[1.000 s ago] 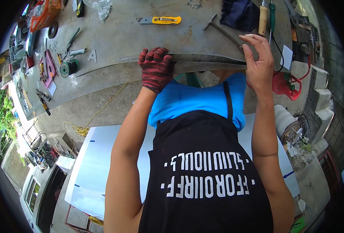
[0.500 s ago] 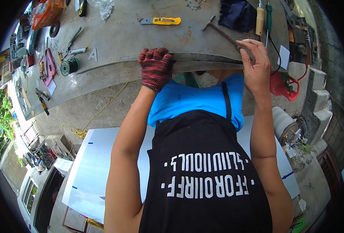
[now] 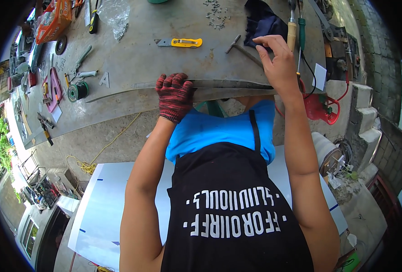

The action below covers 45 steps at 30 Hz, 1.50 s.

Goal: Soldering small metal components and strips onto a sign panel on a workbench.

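My left hand (image 3: 174, 95), in a red and black knit glove, is closed around a long thin metal strip (image 3: 223, 84) that lies along the near edge of a grey metal workbench (image 3: 137, 59). My bare right hand (image 3: 278, 63) lies over the strip's right end, fingers apart and bent. Its fingertips come close to a small hammer (image 3: 238, 46) and a dark cloth (image 3: 262, 20). A yellow utility knife (image 3: 185, 42) lies on the bench beyond my left hand.
A wooden-handled tool (image 3: 291, 31) and a green-handled screwdriver (image 3: 301, 29) lie right of my right hand. A green wire spool (image 3: 77, 90), pliers and an orange box (image 3: 53, 20) sit at left. A white sheet (image 3: 115, 199) lies on the ground, a red object (image 3: 320, 108) at right.
My right hand has slid a little to the left along the strip and its fingers have curled toward the hammer. The left hand keeps its grip on the strip.
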{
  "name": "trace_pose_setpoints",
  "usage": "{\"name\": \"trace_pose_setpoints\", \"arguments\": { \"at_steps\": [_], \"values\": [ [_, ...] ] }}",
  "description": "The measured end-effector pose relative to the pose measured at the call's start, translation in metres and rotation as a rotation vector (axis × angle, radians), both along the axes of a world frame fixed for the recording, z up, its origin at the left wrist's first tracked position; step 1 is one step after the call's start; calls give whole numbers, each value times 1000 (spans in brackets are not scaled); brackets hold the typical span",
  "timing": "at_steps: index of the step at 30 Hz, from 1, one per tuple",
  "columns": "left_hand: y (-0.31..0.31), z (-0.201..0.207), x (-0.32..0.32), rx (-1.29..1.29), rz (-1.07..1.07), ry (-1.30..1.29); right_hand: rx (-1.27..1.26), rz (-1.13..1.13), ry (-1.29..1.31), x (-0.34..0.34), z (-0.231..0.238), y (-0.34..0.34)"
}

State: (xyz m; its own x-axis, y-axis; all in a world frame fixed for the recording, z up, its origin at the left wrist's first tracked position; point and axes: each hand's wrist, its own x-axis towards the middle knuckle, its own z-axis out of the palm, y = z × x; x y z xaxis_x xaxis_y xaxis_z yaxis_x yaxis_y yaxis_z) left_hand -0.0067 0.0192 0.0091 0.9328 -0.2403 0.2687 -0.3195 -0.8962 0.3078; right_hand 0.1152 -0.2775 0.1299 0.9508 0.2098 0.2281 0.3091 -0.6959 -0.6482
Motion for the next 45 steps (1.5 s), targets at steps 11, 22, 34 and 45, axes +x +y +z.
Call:
{"name": "trace_pose_setpoints", "arguments": {
  "at_steps": [11,22,34,45],
  "values": [
    [0,1,1,-15,-3,-14,-401,116,82,87,-70,33],
    [0,2,0,-12,3,5,-592,1,176,128,-78,42],
    [1,3,0,-18,-1,33,-532,-94,392,142,-83,56],
    [1,2,-1,-20,2,30,-474,2,241,139,-92,46]
  ]
}}
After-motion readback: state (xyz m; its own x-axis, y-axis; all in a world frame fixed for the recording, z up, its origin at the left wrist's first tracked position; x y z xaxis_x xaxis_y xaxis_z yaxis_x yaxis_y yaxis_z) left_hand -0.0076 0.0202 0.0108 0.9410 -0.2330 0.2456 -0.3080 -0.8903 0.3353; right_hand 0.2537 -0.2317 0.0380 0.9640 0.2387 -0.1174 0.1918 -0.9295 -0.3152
